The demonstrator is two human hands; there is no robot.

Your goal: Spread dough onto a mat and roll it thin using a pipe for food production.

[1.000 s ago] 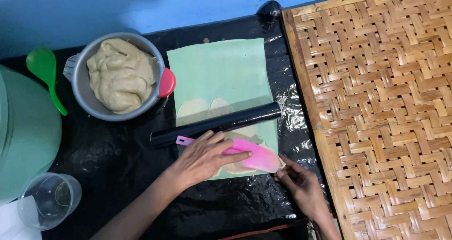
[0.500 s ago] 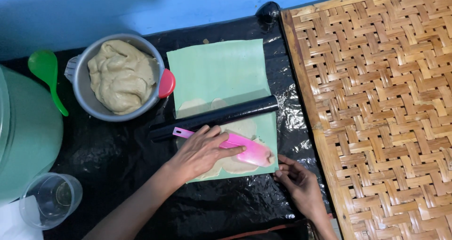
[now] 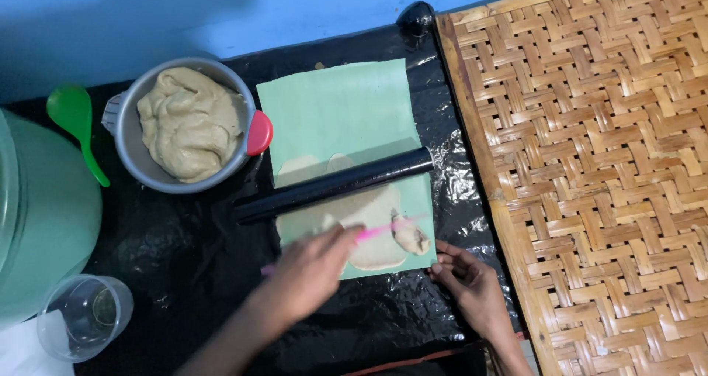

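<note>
We see a dim, cool-toned scene with soft, even light and no hard shadows. The black plastic sheet (image 3: 184, 258) on the worktop throws small white glints along its wrinkles, strongest near the woven bamboo mat (image 3: 590, 169), which is the brightest and sharpest area. The left hand (image 3: 310, 273) and the pink scraper (image 3: 376, 232) it holds are smeared by motion blur. The blue wall (image 3: 221, 14) at the top looks soft, with a vague dark shadow across it.
</note>
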